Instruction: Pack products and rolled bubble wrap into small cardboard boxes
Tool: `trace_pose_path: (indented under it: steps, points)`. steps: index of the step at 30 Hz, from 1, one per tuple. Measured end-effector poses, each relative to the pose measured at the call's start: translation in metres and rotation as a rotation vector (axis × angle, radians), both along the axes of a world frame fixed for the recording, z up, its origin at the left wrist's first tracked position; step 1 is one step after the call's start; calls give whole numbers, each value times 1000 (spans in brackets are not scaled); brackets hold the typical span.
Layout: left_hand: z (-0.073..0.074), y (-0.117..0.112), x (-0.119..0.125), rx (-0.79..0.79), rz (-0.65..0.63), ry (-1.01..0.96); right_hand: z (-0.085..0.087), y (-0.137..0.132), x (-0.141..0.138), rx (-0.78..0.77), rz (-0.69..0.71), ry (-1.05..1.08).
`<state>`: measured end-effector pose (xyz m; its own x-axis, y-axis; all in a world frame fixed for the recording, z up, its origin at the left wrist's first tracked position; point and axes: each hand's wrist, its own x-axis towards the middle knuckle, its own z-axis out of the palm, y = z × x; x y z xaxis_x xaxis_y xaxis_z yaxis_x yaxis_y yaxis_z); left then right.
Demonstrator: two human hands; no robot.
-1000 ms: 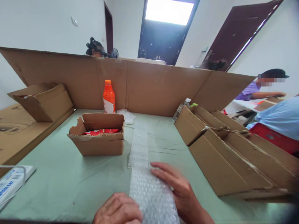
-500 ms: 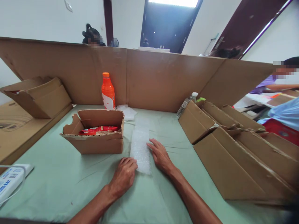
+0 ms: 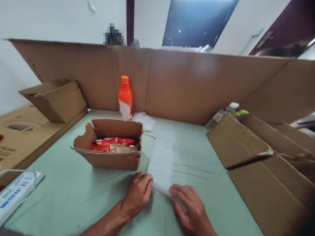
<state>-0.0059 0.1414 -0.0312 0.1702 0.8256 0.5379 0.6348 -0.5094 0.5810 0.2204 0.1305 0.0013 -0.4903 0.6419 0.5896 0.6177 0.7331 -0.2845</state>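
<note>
A strip of bubble wrap (image 3: 161,162) lies flat on the pale green table cover (image 3: 73,193), running away from me. My left hand (image 3: 137,193) rests at its near left corner with fingers curled onto the edge. My right hand (image 3: 190,209) lies at the near right corner, fingers bent and pressing the wrap's end. Left of the strip stands an open cardboard box (image 3: 110,152) holding red packets (image 3: 112,144).
An orange bottle (image 3: 125,97) stands by the tall cardboard screen (image 3: 187,85). Flat folded cartons (image 3: 258,167) fill the right side, with a clear bottle (image 3: 221,114) behind them. Another open box (image 3: 55,98) sits far left, and a power strip (image 3: 17,190) near left.
My right hand has slid back from beside the strip's middle to its near end. The left hand stays at the near left corner. The camera view has shifted right.
</note>
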Motion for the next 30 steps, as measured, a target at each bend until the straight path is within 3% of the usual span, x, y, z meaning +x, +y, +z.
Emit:
trace_pose_path:
  steps: [3,5,9,13,19,24,27,30]
  points:
    - [-3,0,-6,-22,6,-42,10,-7,6,-26,-79,38]
    - [-5,-1,-8,-24,-6,-58,11,-15,7,-99,-61,10]
    - [-4,-6,-5,9,-56,-29,2,-29,-4,-204,-13,-122]
    - [-4,-9,-5,35,-67,19,-7,-24,-17,-236,-42,-201]
    - [-1,-11,-7,80,-87,58,-17,-6,-31,-158,-130,-300]
    - [3,-16,-8,25,-121,108,-25,-2,-30,-128,-131,-161]
    - [1,-24,-8,-31,-175,152,-15,-7,-29,-214,-113,-55]
    - [3,-37,-9,-95,-179,79,8,-19,-25,-375,-82,-17]
